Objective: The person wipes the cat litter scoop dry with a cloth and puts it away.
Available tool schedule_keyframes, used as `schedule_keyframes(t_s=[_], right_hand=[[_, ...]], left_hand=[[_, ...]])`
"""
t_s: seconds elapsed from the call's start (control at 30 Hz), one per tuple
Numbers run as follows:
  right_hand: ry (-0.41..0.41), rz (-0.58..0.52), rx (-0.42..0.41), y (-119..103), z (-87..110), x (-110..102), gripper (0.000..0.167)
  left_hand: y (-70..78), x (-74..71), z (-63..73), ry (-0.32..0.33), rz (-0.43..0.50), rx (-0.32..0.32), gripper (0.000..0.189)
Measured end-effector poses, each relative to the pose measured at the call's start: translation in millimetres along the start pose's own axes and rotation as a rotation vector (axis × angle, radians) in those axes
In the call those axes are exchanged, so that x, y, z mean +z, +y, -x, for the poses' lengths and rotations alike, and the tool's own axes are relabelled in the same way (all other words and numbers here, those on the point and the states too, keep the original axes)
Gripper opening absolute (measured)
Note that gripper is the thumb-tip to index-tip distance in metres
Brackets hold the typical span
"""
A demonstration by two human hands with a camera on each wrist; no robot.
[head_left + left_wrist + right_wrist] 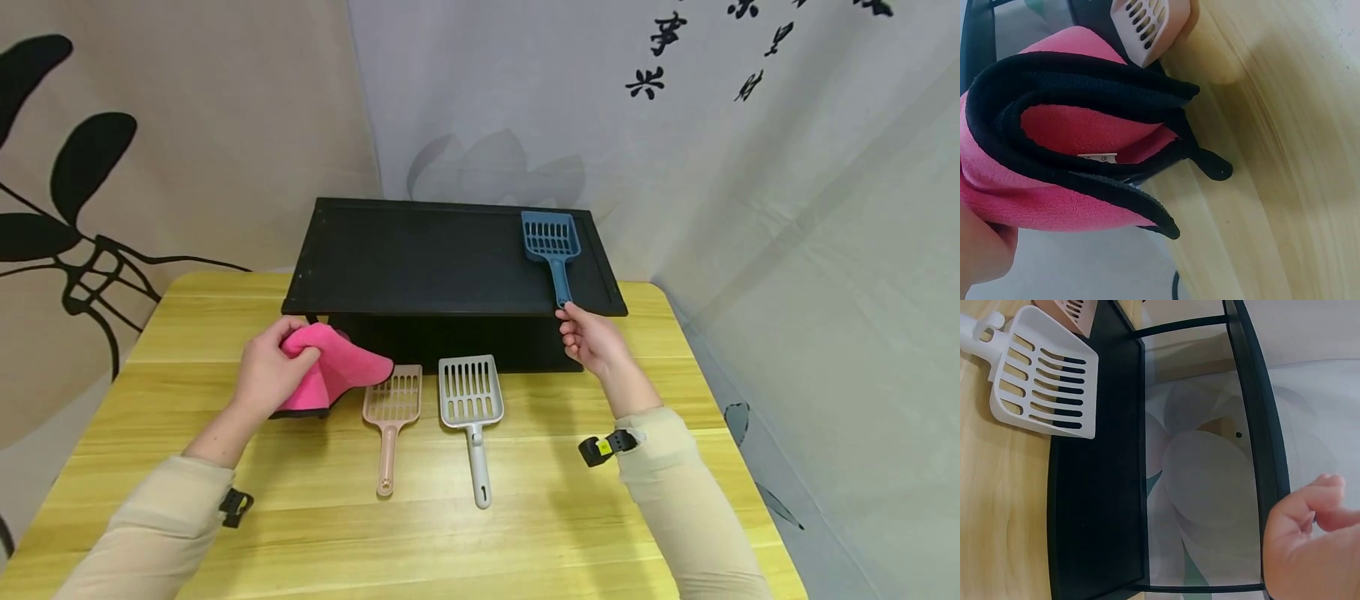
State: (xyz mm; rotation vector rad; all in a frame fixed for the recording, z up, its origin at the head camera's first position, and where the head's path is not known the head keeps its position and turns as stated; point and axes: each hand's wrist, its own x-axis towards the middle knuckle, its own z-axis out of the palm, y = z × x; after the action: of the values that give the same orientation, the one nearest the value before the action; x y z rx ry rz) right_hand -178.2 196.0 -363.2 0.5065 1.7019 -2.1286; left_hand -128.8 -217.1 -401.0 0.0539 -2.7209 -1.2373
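My left hand [268,371] grips a pink cloth [330,358] with black edging, bunched beside the front left corner of a black rack [412,258]. In the left wrist view the cloth [1060,212] hangs folded, with a small loop at its edge. A blue litter scoop [559,279] lies at the right end of the rack's top, and my right hand [596,340] pinches its handle end. The right wrist view shows my right hand [1316,544] with curled fingers; the blue scoop is hidden there.
On the wooden table [315,517], a pale pink litter scoop [387,458] and a light grey litter scoop [478,467] lie before the rack, handles towards me. The rack has a lower black shelf [1097,506]. A printed curtain [247,108] hangs behind.
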Motion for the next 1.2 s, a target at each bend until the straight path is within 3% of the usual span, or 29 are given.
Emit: schedule_keyframes(t_s=[0.2, 0.3, 0.57, 0.77, 0.93, 1.2], right_hand=[[-0.006, 0.042, -0.003, 8, 6.4, -6, 0.033], [-0.031, 0.129, -0.011, 22, 10.5, -10, 0.030], [-0.035, 0.562, 0.045, 100, 7.0, 7, 0.039], [-0.073, 0.813, 0.016, 146, 5.3, 23, 0.029], [-0.095, 0.959, -0.038, 166, 7.0, 31, 0.031], [-0.065, 1.049, -0.090, 180, 5.5, 40, 0.032]], left_hand=[[-2.8, -0.9, -0.5, 0.032, 0.018, -0.013, 0.026], [-4.3, -2.6, -0.4, 0.034, 0.039, -0.026, 0.027], [-8.1, -0.5, -0.2, -0.010, 0.092, -0.032, 0.030], [-9.0, -0.2, 0.1, -0.014, 0.132, -0.026, 0.035], [-9.2, 0.0, 0.2, -0.025, 0.141, -0.032, 0.038], [-10.0, 0.9, 0.2, -0.044, 0.113, -0.036, 0.043]])
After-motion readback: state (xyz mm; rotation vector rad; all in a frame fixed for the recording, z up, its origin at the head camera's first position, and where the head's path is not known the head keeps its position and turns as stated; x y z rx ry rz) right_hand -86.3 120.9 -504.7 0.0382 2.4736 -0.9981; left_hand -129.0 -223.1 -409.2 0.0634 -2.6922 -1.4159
